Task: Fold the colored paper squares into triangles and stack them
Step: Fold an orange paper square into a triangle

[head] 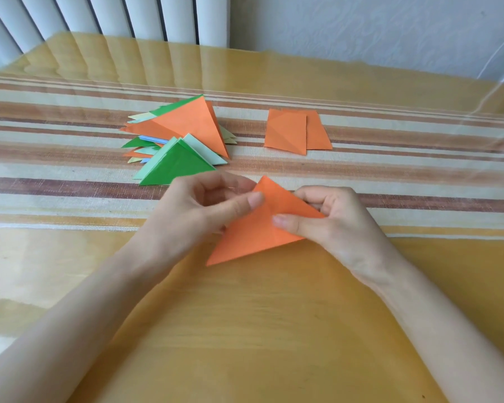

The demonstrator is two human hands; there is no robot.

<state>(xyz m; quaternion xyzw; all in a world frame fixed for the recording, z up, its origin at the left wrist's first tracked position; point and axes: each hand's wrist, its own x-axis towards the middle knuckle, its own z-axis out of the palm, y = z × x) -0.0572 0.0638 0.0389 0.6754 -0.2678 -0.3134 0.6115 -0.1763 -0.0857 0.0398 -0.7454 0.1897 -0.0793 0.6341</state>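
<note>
Orange triangle (256, 228) sits between my two hands, over the middle of the table (274, 330), nearer its near edge than its far one. Its longest edge runs from a free tip at the near left across to my right hand (329, 219), and a second tip points toward the far edge. I cannot tell whether it lies flat or rides just off the surface.

My left hand (198, 210) pinches its left side, thumb on top and fingers curled behind. My right hand pinches the right corner the same way, thumb laid across the paper. Both hands are closed on it and neither is free.

The pile (186, 132) of folded pieces lies beyond the triangle toward the far left, just past my left hand, so I judge that hand the nearer one for stacking. Two orange squares (297, 132) overlap each other toward the far right, apart from the pile and beyond my right hand.
</note>
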